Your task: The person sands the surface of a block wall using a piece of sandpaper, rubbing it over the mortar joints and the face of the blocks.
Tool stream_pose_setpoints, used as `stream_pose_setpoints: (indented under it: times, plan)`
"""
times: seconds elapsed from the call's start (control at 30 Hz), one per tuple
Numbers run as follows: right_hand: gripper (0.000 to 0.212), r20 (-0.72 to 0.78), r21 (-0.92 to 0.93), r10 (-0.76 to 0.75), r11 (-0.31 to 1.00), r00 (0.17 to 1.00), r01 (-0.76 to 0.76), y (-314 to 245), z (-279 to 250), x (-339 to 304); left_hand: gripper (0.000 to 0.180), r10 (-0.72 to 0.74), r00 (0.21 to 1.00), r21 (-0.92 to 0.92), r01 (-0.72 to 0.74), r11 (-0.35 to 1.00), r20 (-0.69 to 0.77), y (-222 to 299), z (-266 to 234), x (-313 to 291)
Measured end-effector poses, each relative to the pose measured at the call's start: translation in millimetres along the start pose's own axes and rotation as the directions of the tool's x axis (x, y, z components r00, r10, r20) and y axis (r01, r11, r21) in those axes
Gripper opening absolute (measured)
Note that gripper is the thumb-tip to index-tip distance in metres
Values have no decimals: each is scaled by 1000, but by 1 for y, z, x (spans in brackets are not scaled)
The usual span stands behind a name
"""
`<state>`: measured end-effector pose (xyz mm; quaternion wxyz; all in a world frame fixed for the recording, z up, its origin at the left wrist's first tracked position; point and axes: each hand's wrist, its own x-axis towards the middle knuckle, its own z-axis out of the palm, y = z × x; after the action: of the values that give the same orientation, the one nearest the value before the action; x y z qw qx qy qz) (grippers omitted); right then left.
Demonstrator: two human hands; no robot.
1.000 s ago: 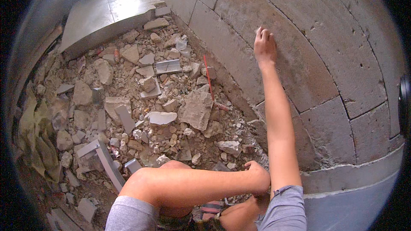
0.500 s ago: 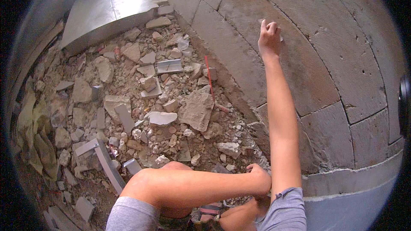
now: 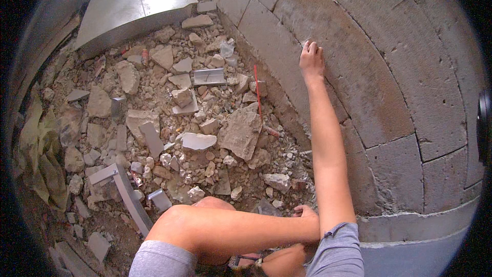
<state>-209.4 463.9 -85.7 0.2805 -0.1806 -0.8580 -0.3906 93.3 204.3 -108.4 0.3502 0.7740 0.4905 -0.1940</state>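
Note:
My right hand (image 3: 311, 62) reaches out to the stone block wall (image 3: 353, 46), its fingers bent and pressed together at a joint between two blocks. A small pale bit shows at the fingertips, too little to name. My left forearm (image 3: 241, 228) crosses low in front of me. At its end, my left hand (image 3: 306, 211) lies beside my right forearm, partly hidden. Its visible fingers are loosely apart, with nothing seen in them. A brownish, rubbed-looking patch (image 3: 379, 92) marks the block right of my right hand.
Broken stone and rubble (image 3: 205, 149) cover the ground to the left, with grey angled profile pieces (image 3: 209, 77) and a thin red stick (image 3: 257, 92) among them. A smooth grey slab (image 3: 138, 5) lies at the far left. Crumpled olive cloth (image 3: 43, 159) sits at the left edge.
My right hand has moved left and slightly nearer across the wall, from the brownish block to the joint. The white thing seen beside its palm before hardly shows now. My view has shifted slightly.

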Motion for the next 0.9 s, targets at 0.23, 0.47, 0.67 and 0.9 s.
stream_pose_setpoints:
  times: [0.23,0.47,0.67,0.9]
  plan:
    - [33,-135,-54,23,998,991,-31,32,-23,25,60,6,1000,43,-5,999,-13,1,-6,-10]
    - [36,-74,-68,61,996,995,-66,46,-25,37,57,53,997,63,-50,997,-52,3,-16,-20]
    - [35,89,31,-51,998,995,48,6,-3,5,55,-35,999,70,37,997,-21,6,1,14]
    - [33,-85,-80,-47,996,995,40,38,-18,43,50,-33,999,37,34,999,-12,2,-12,-8]
